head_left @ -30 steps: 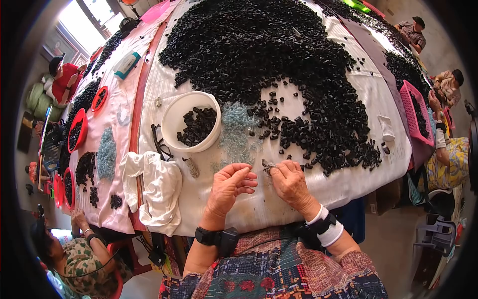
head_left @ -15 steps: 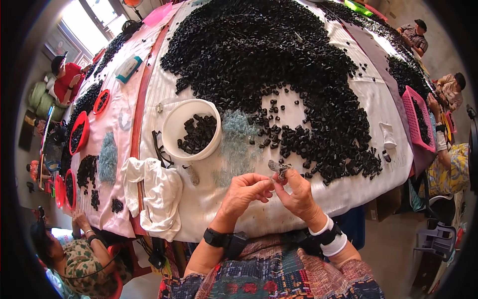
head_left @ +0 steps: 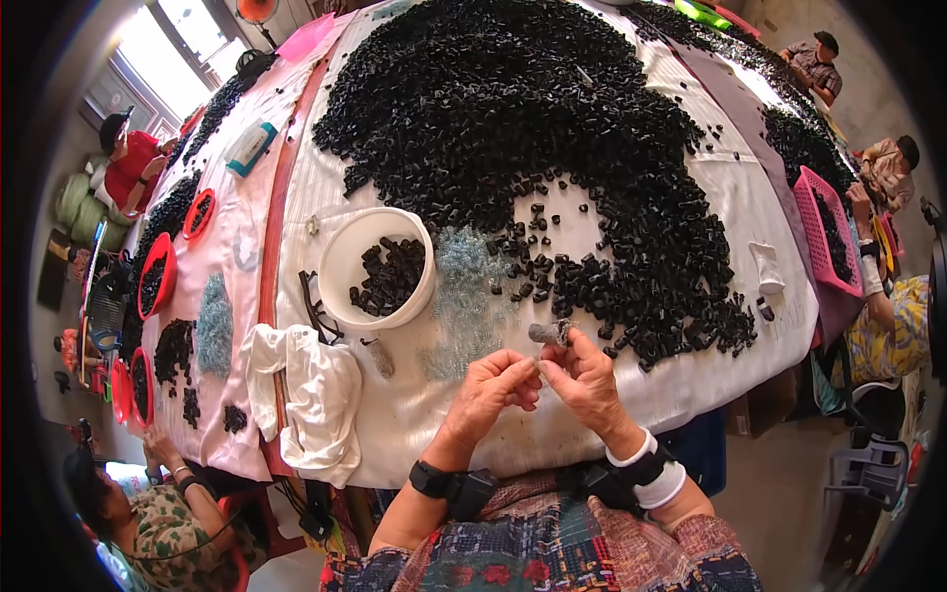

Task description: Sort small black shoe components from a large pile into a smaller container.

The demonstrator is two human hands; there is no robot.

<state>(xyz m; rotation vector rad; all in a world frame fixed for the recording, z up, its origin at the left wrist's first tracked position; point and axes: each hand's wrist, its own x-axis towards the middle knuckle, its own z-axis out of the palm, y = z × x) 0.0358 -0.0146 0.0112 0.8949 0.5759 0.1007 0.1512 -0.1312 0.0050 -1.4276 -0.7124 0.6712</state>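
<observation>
The person's forearms are bare, with no sleeves reaching past the elbows; the left hand (head_left: 493, 390) has a black band at its wrist carrying a chunky black block, like a strapped-on device; the right hand (head_left: 584, 380) has a white wristband with a similar black strap and block just behind it. Lower down shows a patchwork-patterned garment in dark blue, red, teal and grey
</observation>
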